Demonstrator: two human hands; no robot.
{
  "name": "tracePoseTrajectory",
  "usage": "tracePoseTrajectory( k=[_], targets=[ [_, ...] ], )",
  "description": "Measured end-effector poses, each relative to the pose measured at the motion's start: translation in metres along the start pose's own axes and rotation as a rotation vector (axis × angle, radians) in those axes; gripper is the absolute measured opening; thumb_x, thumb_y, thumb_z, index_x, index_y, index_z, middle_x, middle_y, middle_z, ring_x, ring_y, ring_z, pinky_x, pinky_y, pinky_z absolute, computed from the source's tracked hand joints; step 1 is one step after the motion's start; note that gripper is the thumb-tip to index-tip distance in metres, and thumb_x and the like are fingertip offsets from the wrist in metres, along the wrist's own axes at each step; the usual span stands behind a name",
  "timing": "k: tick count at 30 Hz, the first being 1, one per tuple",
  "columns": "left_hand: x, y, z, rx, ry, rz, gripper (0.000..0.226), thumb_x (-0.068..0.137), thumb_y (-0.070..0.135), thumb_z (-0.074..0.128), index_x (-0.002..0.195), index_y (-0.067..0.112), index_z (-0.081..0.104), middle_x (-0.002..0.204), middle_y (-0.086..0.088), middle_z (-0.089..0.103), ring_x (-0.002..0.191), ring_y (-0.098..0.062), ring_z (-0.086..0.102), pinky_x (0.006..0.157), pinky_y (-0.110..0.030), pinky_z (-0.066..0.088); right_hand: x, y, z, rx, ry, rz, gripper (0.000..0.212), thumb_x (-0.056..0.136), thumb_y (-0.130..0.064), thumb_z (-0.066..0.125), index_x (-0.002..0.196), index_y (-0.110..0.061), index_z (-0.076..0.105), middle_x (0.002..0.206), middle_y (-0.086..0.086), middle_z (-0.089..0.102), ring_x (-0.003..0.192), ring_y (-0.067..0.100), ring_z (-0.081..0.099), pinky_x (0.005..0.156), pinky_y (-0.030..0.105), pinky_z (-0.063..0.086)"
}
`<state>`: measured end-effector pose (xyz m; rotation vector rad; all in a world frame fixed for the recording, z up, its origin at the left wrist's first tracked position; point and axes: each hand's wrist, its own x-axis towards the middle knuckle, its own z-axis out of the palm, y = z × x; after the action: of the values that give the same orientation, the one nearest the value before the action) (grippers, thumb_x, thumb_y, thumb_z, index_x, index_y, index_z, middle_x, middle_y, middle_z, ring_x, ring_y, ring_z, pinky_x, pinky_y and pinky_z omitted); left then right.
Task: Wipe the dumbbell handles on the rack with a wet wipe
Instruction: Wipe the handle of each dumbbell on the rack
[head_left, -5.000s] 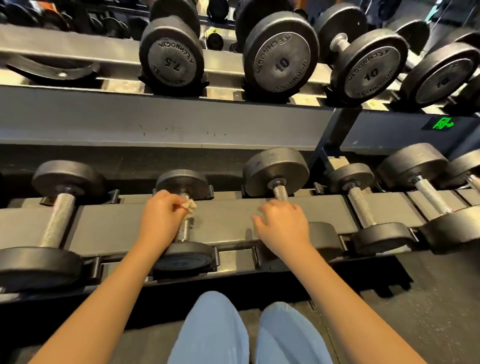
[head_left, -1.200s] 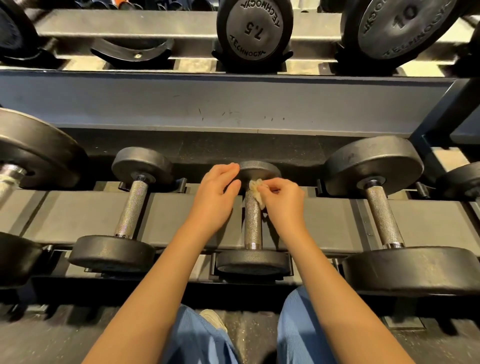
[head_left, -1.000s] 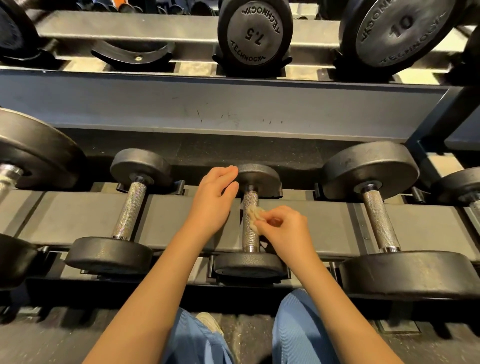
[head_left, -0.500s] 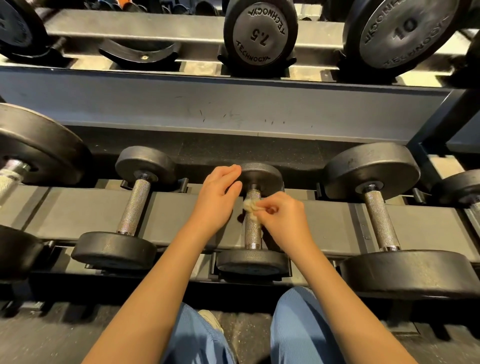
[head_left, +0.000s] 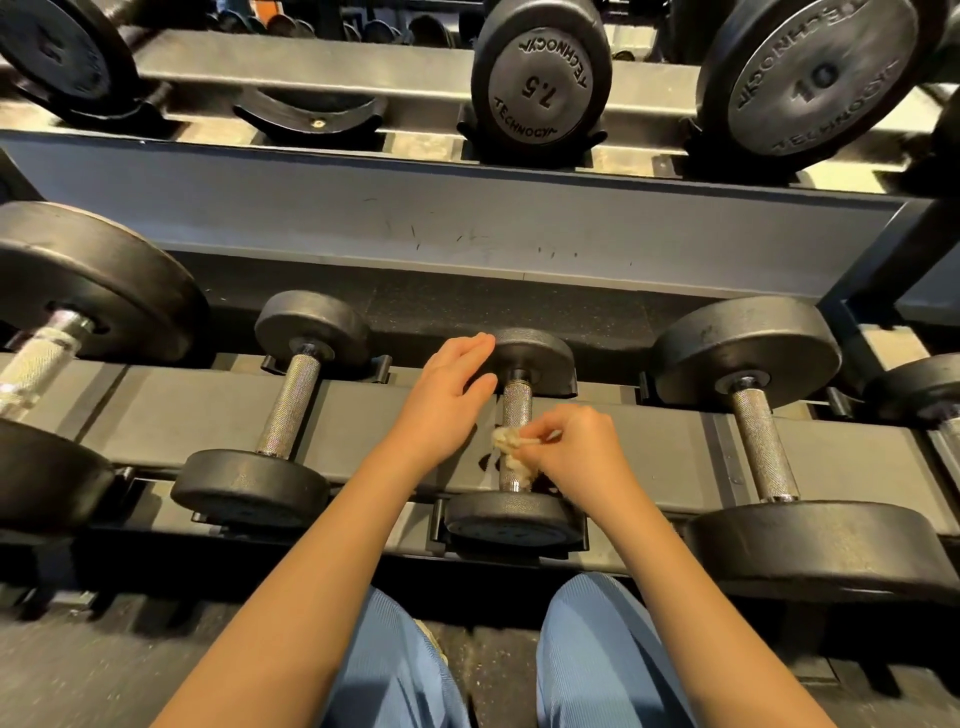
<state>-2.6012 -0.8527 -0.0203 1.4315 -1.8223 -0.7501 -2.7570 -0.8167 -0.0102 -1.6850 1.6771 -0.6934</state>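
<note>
1. Pinching: my right grip (head_left: 582, 457) is closed on the wet wipe (head_left: 511, 447), a crumpled off-white wad held between thumb and fingertips.
2. Wet wipe: pressed against the lower half of the handle (head_left: 517, 408) of the small dumbbell (head_left: 514, 522).
3. Small dumbbell: lies across the lower tier of the rack (head_left: 467, 228), handle pointing away from me, directly above my knees.
4. Left grip (head_left: 447, 400): open, fingers straight and together, laid on the rail just left of the handle; fingertips reach the far weight, contact unclear.
5. Neighbours: similar dumbbell (head_left: 291, 410) to the left, larger dumbbell (head_left: 761, 447) to the right, each apart from my grips.
6. Upper tier: weights marked 7.5 (head_left: 540, 83) and 10 (head_left: 815, 78).
</note>
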Motion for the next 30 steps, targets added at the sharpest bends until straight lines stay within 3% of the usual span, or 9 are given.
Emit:
tracePoseTrajectory(
  k=[4,7,9,12,16,19,23,27,30],
  targets=[
    [-0.004,0.0,-0.004,0.053,-0.031,0.012,0.049,0.099,0.022,0.046,0.147,0.023,0.033,0.15,0.008,0.032,0.137,-0.008,0.029,0.112,-0.026,0.026,-0.012,0.004,-0.004,-0.027,-0.169,0.062,0.011,0.077,-0.016,0.077,0.071,-0.022,0.069,0.07,-0.009,0.06,0.07,0.004,0.055,0.06,0.01,0.04],
    [-0.016,-0.005,-0.018,0.217,0.003,0.053,0.045,0.099,0.022,0.047,0.143,0.021,0.039,0.146,0.005,0.038,0.134,-0.008,0.031,0.104,-0.018,0.022,-0.015,0.004,0.002,0.014,-0.048,0.057,0.003,0.079,-0.018,0.075,0.08,-0.018,0.072,0.077,-0.003,0.065,0.072,0.01,0.058,0.063,0.017,0.043],
    [-0.029,-0.012,-0.036,0.275,0.061,0.032,0.043,0.099,0.022,0.048,0.141,0.021,0.042,0.144,0.007,0.04,0.133,-0.007,0.031,0.103,-0.017,0.021,-0.014,0.002,0.006,0.033,0.065,0.003,0.007,0.08,-0.021,0.074,0.075,-0.021,0.069,0.08,-0.001,0.066,0.071,0.009,0.058,0.064,0.018,0.043],
    [-0.05,-0.031,-0.071,0.372,0.135,0.007,0.041,0.097,0.021,0.051,0.138,0.02,0.048,0.14,0.005,0.044,0.131,-0.011,0.036,0.109,-0.027,0.027,-0.011,-0.012,0.015,0.042,0.15,-0.128,0.01,0.082,-0.022,0.072,0.073,-0.021,0.069,0.077,-0.008,0.061,0.07,0.003,0.055,0.06,0.007,0.039],
    [-0.067,-0.066,-0.115,0.489,0.229,-0.088,0.04,0.096,0.027,0.047,0.132,0.012,0.055,0.133,-0.006,0.053,0.124,-0.026,0.046,0.102,-0.042,0.036,0.001,-0.043,0.036,0.139,0.095,-0.203,0.007,0.082,-0.022,0.073,0.087,-0.016,0.073,0.086,-0.006,0.063,0.077,0.003,0.057,0.066,0.01,0.043],
    [-0.069,-0.088,-0.133,0.355,0.23,-0.285,0.042,0.1,0.028,0.045,0.139,0.012,0.047,0.141,-0.007,0.045,0.132,-0.024,0.036,0.109,-0.04,0.028,0.013,-0.061,0.061,0.171,0.009,-0.189,0.012,0.082,-0.022,0.073,0.091,-0.015,0.074,0.089,-0.002,0.068,0.079,0.006,0.061,0.07,0.017,0.05],
    [-0.065,-0.105,-0.138,0.122,0.236,-0.387,0.045,0.101,0.028,0.041,0.141,0.011,0.041,0.144,-0.006,0.039,0.136,-0.02,0.031,0.114,-0.035,0.021,0.039,-0.081,0.101,0.205,-0.025,-0.198,0.013,0.082,-0.025,0.074,0.09,-0.015,0.074,0.083,-0.001,0.068,0.079,0.01,0.063,0.073,0.026,0.052],
    [-0.067,-0.11,-0.133,0.084,0.286,-0.365,0.042,0.1,0.029,0.04,0.138,0.012,0.045,0.133,0.002,0.043,0.131,-0.016,0.035,0.107,-0.026,0.023,0.07,-0.101,0.139,0.171,0.036,-0.232,0.013,0.084,-0.025,0.071,0.093,-0.017,0.073,0.087,-0.004,0.065,0.079,0.004,0.058,0.065,0.012,0.043],
    [-0.068,-0.109,-0.131,0.109,0.293,-0.349,0.04,0.1,0.03,0.04,0.137,0.016,0.046,0.125,0.012,0.04,0.122,-0.005,0.035,0.101,-0.019,0.022,0.082,-0.104,0.163,0.179,0.063,-0.232,0.01,0.086,-0.025,0.067,0.094,-0.02,0.072,0.086,-0.006,0.064,0.077,0.001,0.057,0.064,0.01,0.041]
  ],
)
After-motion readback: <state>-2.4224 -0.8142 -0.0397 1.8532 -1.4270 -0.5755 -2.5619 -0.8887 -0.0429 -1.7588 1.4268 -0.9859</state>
